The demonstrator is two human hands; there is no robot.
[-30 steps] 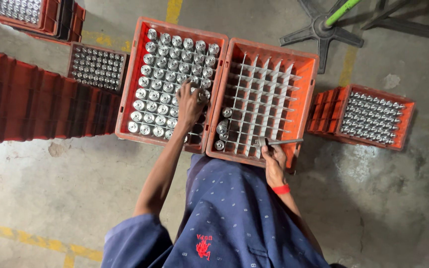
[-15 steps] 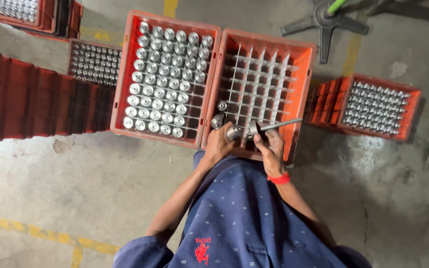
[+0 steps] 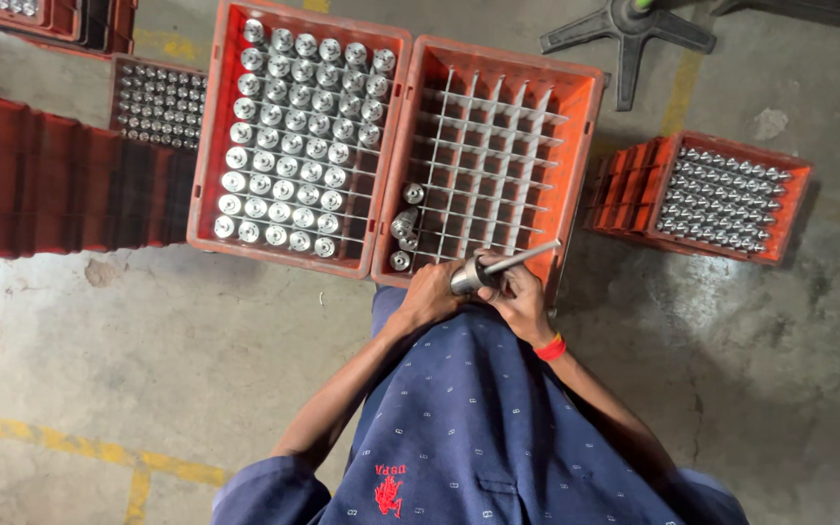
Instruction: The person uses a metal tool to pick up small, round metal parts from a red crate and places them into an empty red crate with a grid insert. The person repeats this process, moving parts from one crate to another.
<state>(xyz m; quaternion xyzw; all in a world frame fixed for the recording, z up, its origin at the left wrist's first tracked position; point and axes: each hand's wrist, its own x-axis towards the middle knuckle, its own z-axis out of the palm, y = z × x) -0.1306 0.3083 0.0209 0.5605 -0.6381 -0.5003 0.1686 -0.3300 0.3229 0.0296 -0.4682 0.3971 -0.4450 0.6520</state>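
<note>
My left hand (image 3: 432, 292) grips a shiny metal cylinder part (image 3: 466, 277) just in front of my body. My right hand (image 3: 517, 297) holds a thin metal rod tool (image 3: 522, 259) whose end meets that part. Both hands hover over the near edge of an orange crate (image 3: 583, 107) with a white divider grid, mostly bare cells, with three metal parts (image 3: 404, 226) along its left column. To its left stands a second orange crate (image 3: 208, 146) filled with several rows of the same silvery parts.
Another orange crate of metal parts (image 3: 721, 199) sits at the right on the concrete floor, a smaller one (image 3: 156, 102) at the left behind a row of stacked red crates (image 3: 41, 175). A black chair base (image 3: 629, 24) lies at the top. Yellow floor lines cross bottom left.
My left hand left the full crate with a part and came back to my body. My right hand brought the rod tool to that part.
</note>
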